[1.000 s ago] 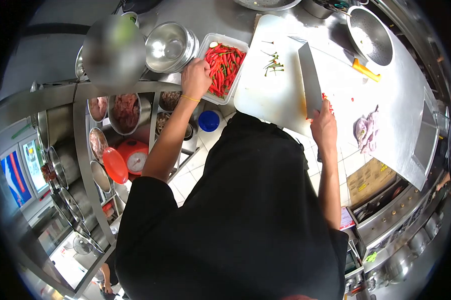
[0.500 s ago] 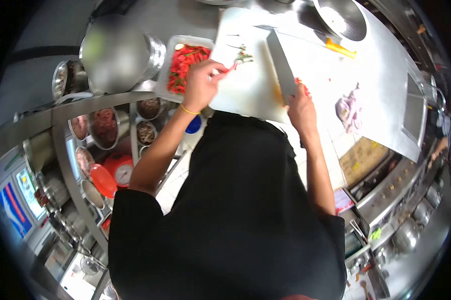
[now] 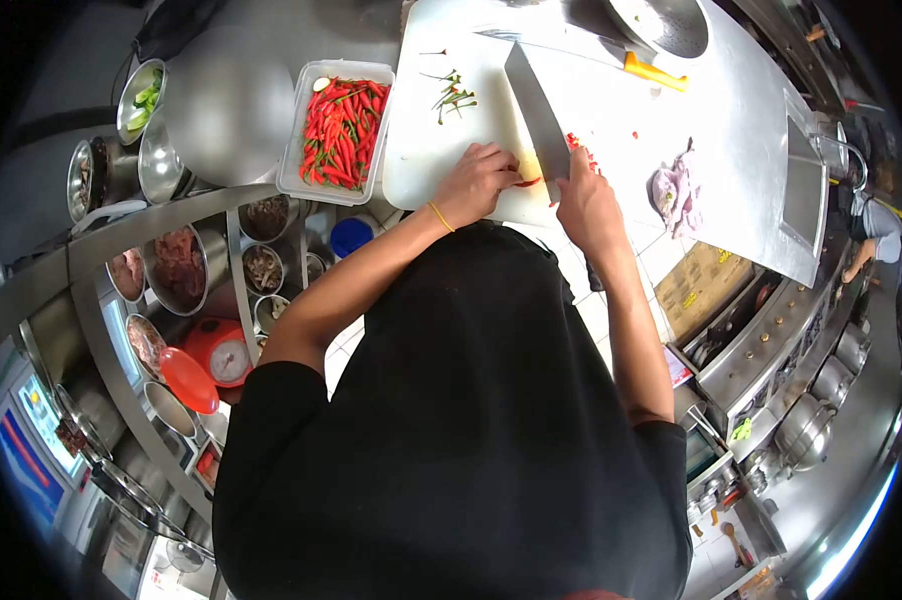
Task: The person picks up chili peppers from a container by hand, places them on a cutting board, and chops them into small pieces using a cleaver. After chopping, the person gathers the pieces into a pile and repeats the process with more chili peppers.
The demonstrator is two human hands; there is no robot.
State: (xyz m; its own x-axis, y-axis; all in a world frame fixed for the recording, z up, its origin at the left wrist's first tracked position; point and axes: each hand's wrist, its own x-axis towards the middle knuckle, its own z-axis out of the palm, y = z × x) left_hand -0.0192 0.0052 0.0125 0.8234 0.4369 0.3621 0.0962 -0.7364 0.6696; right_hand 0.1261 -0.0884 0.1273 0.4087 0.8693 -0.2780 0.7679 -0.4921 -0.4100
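My left hand (image 3: pixel 479 182) is closed on a red chili pepper (image 3: pixel 527 183), pressed to the white cutting board (image 3: pixel 426 150) near its front edge. My right hand (image 3: pixel 589 205) grips a cleaver (image 3: pixel 539 105), whose broad blade points away from me, close to the chili's end. Chopped red chili (image 3: pixel 581 150) lies to the right of the blade, partly hidden by my hand. Several green chili stems (image 3: pixel 453 95) are scattered on the board's far left part. Left of the board stands a clear plastic container (image 3: pixel 286 165) full of whole red chilies (image 3: pixel 346 130).
A yellow-handled knife (image 3: pixel 656 72) lies beyond the cleaver, near a metal bowl (image 3: pixel 686 30). A crumpled pale cloth (image 3: pixel 679 195) sits on the right of the counter. Metal shelving with bowls of meat (image 3: pixel 179 265) stands at left. A person (image 3: pixel 876 235) is at far right.
My left hand has moved right and toward me, bringing a chili from near the container to beside the cleaver blade. The right hand still holds the cleaver.
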